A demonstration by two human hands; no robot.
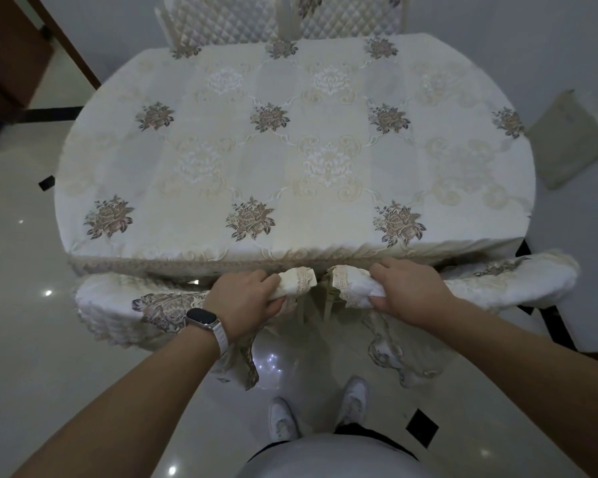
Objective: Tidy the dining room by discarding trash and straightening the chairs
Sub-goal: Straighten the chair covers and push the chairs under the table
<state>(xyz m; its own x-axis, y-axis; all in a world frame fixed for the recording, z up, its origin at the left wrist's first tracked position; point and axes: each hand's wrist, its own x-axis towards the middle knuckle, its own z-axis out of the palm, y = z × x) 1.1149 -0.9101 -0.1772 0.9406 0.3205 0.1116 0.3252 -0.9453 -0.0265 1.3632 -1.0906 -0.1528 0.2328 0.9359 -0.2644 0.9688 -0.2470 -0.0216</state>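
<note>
Both hands closed around chair-back tops, one chair each. Left hand (244, 295) (pale smartwatch (201, 320) on wrist) wrapped around the inner corner of the left chair with white floral-embroidered fabric cover (145, 305); right hand (406, 289) curled the same way over the inner corner of the matching right chair (497, 284). Lace-trimmed cover fabric bunched under the fingers of each.

Chairs side by side at near edge of the oval table under cream floral tablecloth (290, 150), backs almost touching at the centre gap. Grip at adjacent corners probably for pushing both in together and squaring them to the table edge.

Two quilted white chair backs (221, 22) on the far side, already tucked in. Beige cushion (570, 139) on floor, right of table.

No trash visible. No readable brands, labels or writing; watch face dark.
</note>
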